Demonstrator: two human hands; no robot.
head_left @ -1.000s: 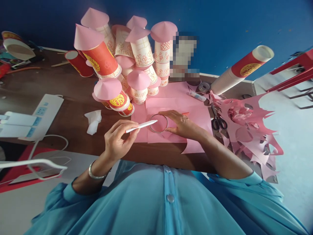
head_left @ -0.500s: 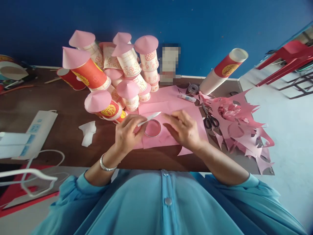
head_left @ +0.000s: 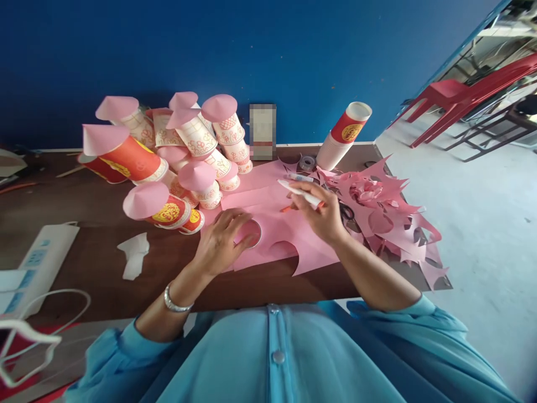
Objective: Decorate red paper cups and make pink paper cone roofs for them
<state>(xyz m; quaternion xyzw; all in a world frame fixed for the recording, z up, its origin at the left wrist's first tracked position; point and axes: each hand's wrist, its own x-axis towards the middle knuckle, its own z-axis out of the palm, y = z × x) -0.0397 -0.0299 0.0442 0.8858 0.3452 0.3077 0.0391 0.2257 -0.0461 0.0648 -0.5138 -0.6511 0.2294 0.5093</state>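
My right hand (head_left: 323, 215) is closed around a white pen (head_left: 301, 193), held slanting above the pink paper, with a bit of orange showing by the fingers. On that pink paper sheet (head_left: 268, 204) lies a thin-rimmed round ring (head_left: 260, 234), pink inside its edge. My left hand (head_left: 220, 238) grips the ring, thumb and fingers around its left part, which they hide. A small orange-red piece (head_left: 286, 209) shows just left of my right fingers; I cannot make out what it is. Curved cut-outs mark the sheet's front edge.
Paper-cup towers with pink cone roofs (head_left: 197, 176) crowd the back left. A cup stack (head_left: 344, 134) stands back right, near a tape roll (head_left: 307, 163). Black scissors (head_left: 347, 212) and pink scraps (head_left: 381, 221) lie right. Torn white paper (head_left: 135, 254) and a power strip (head_left: 46, 257) lie left.
The white pen has passed from my left hand to my right. My left hand has come down onto the ring. The whole view has shifted, so objects sit lower and further left.
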